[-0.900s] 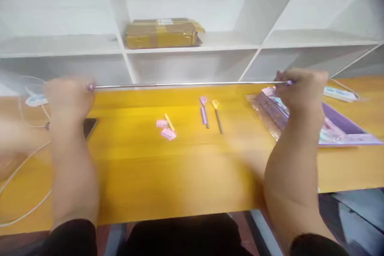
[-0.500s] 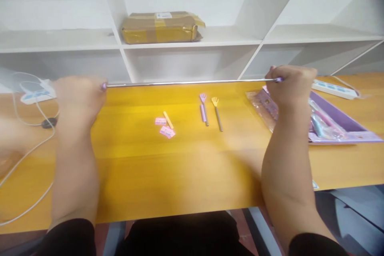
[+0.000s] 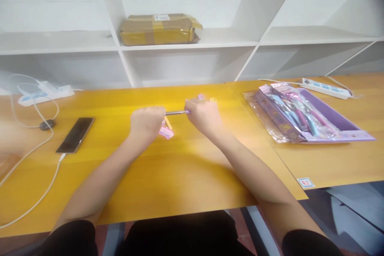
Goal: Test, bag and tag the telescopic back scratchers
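Note:
Both hands are closed around a telescopic metal rod held level above the table. My left hand grips one end and my right hand the other, with only a short silver length showing between them. A bit of purple shows at the right fist. Behind my right hand the heads of a purple claw-ended back scratcher and a yellow one peek out; their handles are hidden. A yellow strip and a pink label lie below the rod.
To the right, a purple box holds plastic-wrapped pink and blue items. A phone lies at left on a white cable, near a power strip. Another power strip is at right. A taped carton sits on the shelf behind.
My hands have come together from far apart, and the rod between them has collapsed from a long span to a short one. The phone at left is now uncovered.

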### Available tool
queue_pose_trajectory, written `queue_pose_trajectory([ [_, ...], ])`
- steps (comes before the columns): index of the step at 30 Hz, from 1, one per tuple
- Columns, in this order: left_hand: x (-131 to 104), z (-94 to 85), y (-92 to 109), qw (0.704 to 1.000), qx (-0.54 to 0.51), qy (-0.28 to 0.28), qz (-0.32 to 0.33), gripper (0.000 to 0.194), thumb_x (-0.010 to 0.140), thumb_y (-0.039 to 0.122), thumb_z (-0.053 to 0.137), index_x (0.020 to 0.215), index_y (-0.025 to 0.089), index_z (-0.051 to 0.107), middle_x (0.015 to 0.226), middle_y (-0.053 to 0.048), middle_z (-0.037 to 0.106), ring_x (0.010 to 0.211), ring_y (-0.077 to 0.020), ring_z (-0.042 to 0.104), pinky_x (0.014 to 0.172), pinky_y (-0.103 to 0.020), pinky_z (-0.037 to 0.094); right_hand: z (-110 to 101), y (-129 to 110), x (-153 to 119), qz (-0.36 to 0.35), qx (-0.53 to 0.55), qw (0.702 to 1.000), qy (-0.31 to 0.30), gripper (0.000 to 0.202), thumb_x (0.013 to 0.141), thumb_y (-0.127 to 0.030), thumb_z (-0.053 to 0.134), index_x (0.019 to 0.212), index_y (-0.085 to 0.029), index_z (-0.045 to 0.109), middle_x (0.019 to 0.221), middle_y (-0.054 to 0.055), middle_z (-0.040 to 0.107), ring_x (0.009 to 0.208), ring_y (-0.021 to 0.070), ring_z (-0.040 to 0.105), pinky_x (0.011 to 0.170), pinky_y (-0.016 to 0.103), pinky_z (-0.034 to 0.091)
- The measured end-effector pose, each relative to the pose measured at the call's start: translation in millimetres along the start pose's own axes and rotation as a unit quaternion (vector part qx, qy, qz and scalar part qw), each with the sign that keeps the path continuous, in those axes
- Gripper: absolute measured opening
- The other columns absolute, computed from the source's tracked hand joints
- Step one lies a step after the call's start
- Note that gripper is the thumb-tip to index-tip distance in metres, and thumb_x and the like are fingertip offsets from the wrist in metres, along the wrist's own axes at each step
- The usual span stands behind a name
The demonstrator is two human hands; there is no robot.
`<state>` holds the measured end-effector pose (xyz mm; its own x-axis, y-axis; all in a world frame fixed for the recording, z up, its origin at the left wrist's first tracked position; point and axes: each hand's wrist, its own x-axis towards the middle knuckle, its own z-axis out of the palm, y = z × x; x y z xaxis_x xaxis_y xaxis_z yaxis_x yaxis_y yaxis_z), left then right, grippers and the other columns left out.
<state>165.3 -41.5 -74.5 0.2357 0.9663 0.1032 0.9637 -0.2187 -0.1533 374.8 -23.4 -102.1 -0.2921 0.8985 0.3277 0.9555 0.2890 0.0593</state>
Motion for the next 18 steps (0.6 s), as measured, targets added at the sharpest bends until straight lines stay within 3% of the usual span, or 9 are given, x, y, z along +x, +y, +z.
queue_pose_trajectory([
  [9, 0.3, 2.7, 3.5, 1.000, 0.004, -0.021, 0.022, 0.032, 0.094, 0.007, 0.049, 0.095, 0.016, 0.080, 0.085, -0.017, 0.077, 0.080, -0.0338, 0.078, 0.061, -0.036, 0.037, 5.7, 2.9, -2.9, -0.007, 0.001, 0.999, -0.051, 0.027, 0.100, -0.008, 0.056, 0.103, -0.017, 0.081, 0.089, 0.009, 0.074, 0.075, 0.0216, 0.058, 0.062, 0.033, 0.015],
  [18, 0.6, 1.8, -2.5, 0.999, 0.011, -0.025, 0.032, 0.027, 0.095, 0.012, 0.053, 0.089, 0.020, 0.079, 0.081, -0.014, 0.077, 0.080, -0.0339, 0.078, 0.061, -0.036, 0.036, 5.7, 4.4, -5.2, -0.026, 0.023, 0.999, -0.016, 0.025, 0.099, -0.009, 0.057, 0.096, -0.017, 0.081, 0.086, 0.008, 0.074, 0.073, 0.0202, 0.058, 0.062, 0.033, 0.013],
])
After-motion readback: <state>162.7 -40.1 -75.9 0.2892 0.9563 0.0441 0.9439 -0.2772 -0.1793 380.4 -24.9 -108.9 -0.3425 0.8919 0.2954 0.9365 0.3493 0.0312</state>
